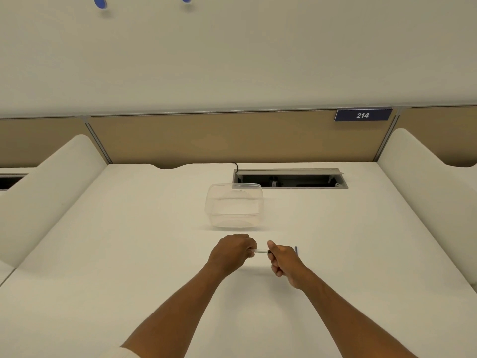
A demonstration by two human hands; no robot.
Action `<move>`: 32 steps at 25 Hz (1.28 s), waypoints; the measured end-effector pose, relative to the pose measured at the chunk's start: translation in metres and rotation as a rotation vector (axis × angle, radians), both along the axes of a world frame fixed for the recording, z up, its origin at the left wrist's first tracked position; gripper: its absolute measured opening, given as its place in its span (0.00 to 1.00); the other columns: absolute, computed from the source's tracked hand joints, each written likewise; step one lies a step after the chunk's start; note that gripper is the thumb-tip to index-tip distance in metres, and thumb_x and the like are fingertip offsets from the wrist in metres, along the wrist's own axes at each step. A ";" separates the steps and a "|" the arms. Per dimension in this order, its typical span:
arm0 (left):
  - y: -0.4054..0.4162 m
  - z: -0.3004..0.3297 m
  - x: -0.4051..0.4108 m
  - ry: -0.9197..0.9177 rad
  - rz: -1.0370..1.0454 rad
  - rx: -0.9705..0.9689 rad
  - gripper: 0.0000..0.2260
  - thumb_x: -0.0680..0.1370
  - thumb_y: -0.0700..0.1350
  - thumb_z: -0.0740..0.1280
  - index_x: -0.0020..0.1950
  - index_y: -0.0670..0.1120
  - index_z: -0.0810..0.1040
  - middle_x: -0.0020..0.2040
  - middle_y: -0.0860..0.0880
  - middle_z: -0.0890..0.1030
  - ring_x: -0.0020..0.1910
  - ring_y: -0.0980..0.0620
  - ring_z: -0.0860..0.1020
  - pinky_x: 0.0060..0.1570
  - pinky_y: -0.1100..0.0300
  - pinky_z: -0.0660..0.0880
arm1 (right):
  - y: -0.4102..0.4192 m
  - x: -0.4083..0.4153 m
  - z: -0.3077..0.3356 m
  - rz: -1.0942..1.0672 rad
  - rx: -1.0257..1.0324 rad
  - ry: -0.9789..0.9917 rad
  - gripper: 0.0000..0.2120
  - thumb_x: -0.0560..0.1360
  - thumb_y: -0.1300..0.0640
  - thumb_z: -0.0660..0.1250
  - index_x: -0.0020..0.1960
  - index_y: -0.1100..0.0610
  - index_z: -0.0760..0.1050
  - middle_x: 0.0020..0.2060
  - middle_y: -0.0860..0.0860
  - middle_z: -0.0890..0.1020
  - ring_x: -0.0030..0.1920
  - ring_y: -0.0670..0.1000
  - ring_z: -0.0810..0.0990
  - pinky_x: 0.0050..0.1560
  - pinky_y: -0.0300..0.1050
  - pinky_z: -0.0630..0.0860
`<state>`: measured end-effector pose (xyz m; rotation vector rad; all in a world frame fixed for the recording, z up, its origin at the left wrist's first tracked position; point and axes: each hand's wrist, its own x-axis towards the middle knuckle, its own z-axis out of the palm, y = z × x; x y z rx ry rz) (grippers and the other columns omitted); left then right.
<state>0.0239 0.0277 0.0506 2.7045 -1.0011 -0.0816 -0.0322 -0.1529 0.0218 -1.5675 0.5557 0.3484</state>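
Both hands hold a thin pen [261, 251] level above the white desk [129, 254]. My left hand [232, 250] grips its left end with curled fingers. My right hand [282, 259] grips the right part, thumb up; a small blue piece [296, 250], perhaps the cap or clip, sticks out past the knuckles. Only a short pale stretch of the pen shows between the hands. A clear plastic container [234, 205] stands empty on the desk just beyond the hands.
An open cable hatch [290, 179] with a black cord is set in the desk behind the container. White side dividers [51, 187] [423, 182] flank the desk, and a tan back panel carries a blue sign reading 214 [363, 115].
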 end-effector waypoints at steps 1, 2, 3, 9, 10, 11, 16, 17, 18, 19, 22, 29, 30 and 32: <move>0.000 0.000 -0.001 -0.006 0.015 -0.007 0.01 0.77 0.46 0.67 0.46 0.51 0.77 0.41 0.52 0.78 0.39 0.48 0.76 0.36 0.55 0.71 | 0.001 0.002 0.002 -0.008 0.025 0.052 0.22 0.80 0.41 0.60 0.35 0.55 0.71 0.23 0.48 0.67 0.24 0.48 0.67 0.27 0.39 0.62; 0.001 0.000 -0.001 -0.008 0.031 -0.015 0.01 0.77 0.46 0.67 0.45 0.51 0.77 0.41 0.52 0.78 0.39 0.48 0.76 0.36 0.56 0.71 | 0.002 0.003 0.005 -0.005 0.039 0.089 0.22 0.79 0.41 0.60 0.34 0.55 0.71 0.24 0.47 0.67 0.24 0.48 0.66 0.26 0.38 0.61; 0.002 -0.001 -0.001 -0.009 0.044 -0.020 0.01 0.77 0.46 0.67 0.45 0.51 0.77 0.41 0.52 0.78 0.39 0.48 0.76 0.36 0.56 0.71 | 0.003 0.005 0.006 0.008 0.040 0.109 0.22 0.79 0.40 0.61 0.34 0.54 0.71 0.24 0.47 0.67 0.23 0.48 0.65 0.26 0.38 0.61; 0.002 0.001 0.000 0.068 0.086 -0.064 0.02 0.76 0.47 0.68 0.47 0.51 0.80 0.41 0.52 0.80 0.41 0.49 0.76 0.38 0.56 0.71 | 0.007 0.011 0.010 0.027 -0.043 0.030 0.19 0.79 0.47 0.60 0.32 0.54 0.67 0.23 0.46 0.65 0.23 0.47 0.59 0.26 0.39 0.55; 0.002 0.002 0.002 0.110 0.100 -0.091 0.03 0.76 0.47 0.68 0.47 0.51 0.81 0.41 0.52 0.81 0.41 0.50 0.76 0.39 0.55 0.73 | 0.007 0.011 0.011 0.030 -0.053 -0.006 0.19 0.79 0.47 0.61 0.32 0.54 0.66 0.23 0.46 0.65 0.23 0.47 0.59 0.26 0.39 0.55; 0.001 0.004 0.003 0.157 0.112 -0.120 0.03 0.75 0.46 0.69 0.47 0.50 0.82 0.41 0.51 0.82 0.40 0.50 0.77 0.40 0.55 0.74 | 0.006 0.011 0.011 0.039 -0.066 -0.043 0.19 0.79 0.48 0.61 0.32 0.54 0.66 0.23 0.45 0.65 0.24 0.47 0.59 0.26 0.39 0.55; 0.003 0.007 0.009 0.360 0.089 -0.187 0.05 0.77 0.42 0.67 0.45 0.47 0.83 0.36 0.49 0.83 0.33 0.53 0.79 0.38 0.56 0.77 | -0.001 0.007 0.012 0.159 -0.242 -0.235 0.20 0.80 0.49 0.60 0.30 0.52 0.65 0.25 0.44 0.67 0.26 0.45 0.62 0.30 0.40 0.60; 0.004 0.007 0.009 0.393 0.081 -0.190 0.06 0.77 0.42 0.67 0.45 0.46 0.84 0.36 0.50 0.83 0.31 0.54 0.79 0.37 0.57 0.78 | -0.003 0.005 0.011 0.198 -0.301 -0.275 0.19 0.80 0.51 0.61 0.31 0.52 0.67 0.25 0.43 0.69 0.26 0.45 0.63 0.31 0.40 0.62; 0.005 0.007 0.010 0.413 0.078 -0.192 0.06 0.77 0.41 0.67 0.45 0.46 0.84 0.34 0.50 0.83 0.30 0.55 0.79 0.37 0.57 0.78 | -0.005 0.004 0.011 0.227 -0.345 -0.306 0.17 0.80 0.53 0.62 0.32 0.53 0.70 0.25 0.44 0.71 0.26 0.44 0.66 0.31 0.39 0.64; 0.006 0.007 0.011 0.417 0.077 -0.190 0.06 0.77 0.41 0.67 0.45 0.46 0.84 0.33 0.52 0.82 0.29 0.56 0.78 0.36 0.58 0.78 | -0.007 0.002 0.011 0.242 -0.367 -0.327 0.14 0.79 0.55 0.63 0.34 0.54 0.73 0.27 0.45 0.73 0.28 0.45 0.69 0.33 0.39 0.67; 0.010 0.006 0.012 0.375 0.089 -0.174 0.04 0.76 0.43 0.69 0.44 0.48 0.84 0.30 0.56 0.79 0.30 0.57 0.76 0.35 0.61 0.74 | -0.007 0.000 0.013 0.223 -0.304 -0.337 0.10 0.78 0.56 0.66 0.40 0.58 0.79 0.29 0.50 0.77 0.30 0.47 0.73 0.32 0.36 0.71; 0.009 0.009 0.009 0.302 0.133 -0.171 0.03 0.71 0.49 0.72 0.44 0.52 0.82 0.37 0.54 0.83 0.37 0.55 0.79 0.40 0.56 0.77 | -0.007 0.004 0.017 0.126 -0.243 -0.171 0.23 0.80 0.42 0.61 0.34 0.55 0.77 0.26 0.49 0.76 0.27 0.49 0.72 0.28 0.40 0.66; 0.009 0.010 0.008 0.295 0.132 -0.168 0.03 0.71 0.49 0.72 0.43 0.53 0.82 0.37 0.55 0.83 0.37 0.56 0.79 0.40 0.55 0.78 | -0.007 0.004 0.017 0.128 -0.243 -0.168 0.22 0.79 0.43 0.61 0.33 0.55 0.77 0.26 0.50 0.75 0.27 0.49 0.72 0.28 0.40 0.66; 0.009 0.010 0.008 0.285 0.141 -0.169 0.03 0.71 0.49 0.73 0.43 0.53 0.82 0.38 0.55 0.83 0.37 0.56 0.79 0.40 0.55 0.78 | -0.006 0.004 0.018 0.140 -0.241 -0.170 0.19 0.79 0.46 0.63 0.34 0.55 0.77 0.27 0.51 0.76 0.27 0.48 0.72 0.28 0.40 0.66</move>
